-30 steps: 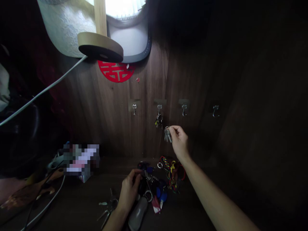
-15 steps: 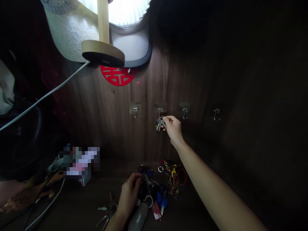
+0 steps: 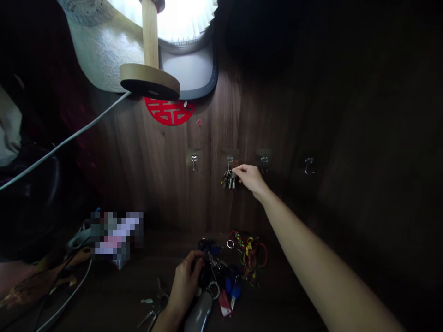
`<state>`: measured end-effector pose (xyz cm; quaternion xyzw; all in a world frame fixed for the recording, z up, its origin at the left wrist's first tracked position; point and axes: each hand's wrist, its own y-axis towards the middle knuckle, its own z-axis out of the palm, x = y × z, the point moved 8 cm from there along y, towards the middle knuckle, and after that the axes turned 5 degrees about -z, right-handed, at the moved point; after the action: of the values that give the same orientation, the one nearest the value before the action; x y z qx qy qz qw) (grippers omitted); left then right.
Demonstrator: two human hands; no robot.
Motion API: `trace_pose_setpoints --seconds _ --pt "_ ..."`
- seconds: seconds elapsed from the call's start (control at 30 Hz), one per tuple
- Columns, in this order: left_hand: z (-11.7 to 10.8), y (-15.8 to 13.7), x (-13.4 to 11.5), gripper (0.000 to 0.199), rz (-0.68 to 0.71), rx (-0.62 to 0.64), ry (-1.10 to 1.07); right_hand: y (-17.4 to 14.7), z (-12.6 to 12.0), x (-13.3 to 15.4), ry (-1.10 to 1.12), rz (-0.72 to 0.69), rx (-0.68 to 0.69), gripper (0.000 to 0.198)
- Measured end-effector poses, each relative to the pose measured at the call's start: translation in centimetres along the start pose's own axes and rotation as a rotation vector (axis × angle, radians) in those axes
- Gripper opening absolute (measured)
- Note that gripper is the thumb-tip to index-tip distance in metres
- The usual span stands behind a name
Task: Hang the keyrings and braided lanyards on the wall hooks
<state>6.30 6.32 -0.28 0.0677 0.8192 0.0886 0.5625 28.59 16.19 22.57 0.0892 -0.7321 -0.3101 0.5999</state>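
Observation:
A bunch of keys hangs at the second metal hook on the wood-grain panel. My right hand is beside it, thumb and fingertips pinched together at the key ring. Below, my left hand is closed, its fingertips against the dark edge of a heap of keys and fobs. What those fingers hold is hidden in shadow. The heap includes blue key fobs, a red tag and a metal ring. Left of my left wrist lie more loose keys.
Further hooks are on the panel: one at left and two at right. Braided coloured cords lie right of the heap. A wooden-based lamp with a white cable is above, in front of caps.
The keys, held tilted in my right hand before, now hang straight down at the hook. My right fingers have loosened to a fingertip pinch at the ring. My left hand has barely moved.

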Motion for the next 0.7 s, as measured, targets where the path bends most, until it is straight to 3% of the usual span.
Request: trace_pose_setpoints --seconds 0.37,0.7 --pt "0.1 0.0 0.0 0.023 0.024 0.005 0.058 -3.2 0.5 -3.1 0.08 0.037 0.0 0.02" --pt "0.4 -0.1 0.1 0.023 0.034 0.015 0.063 -9.8 1.5 -6.7 0.128 0.125 0.091 0.021"
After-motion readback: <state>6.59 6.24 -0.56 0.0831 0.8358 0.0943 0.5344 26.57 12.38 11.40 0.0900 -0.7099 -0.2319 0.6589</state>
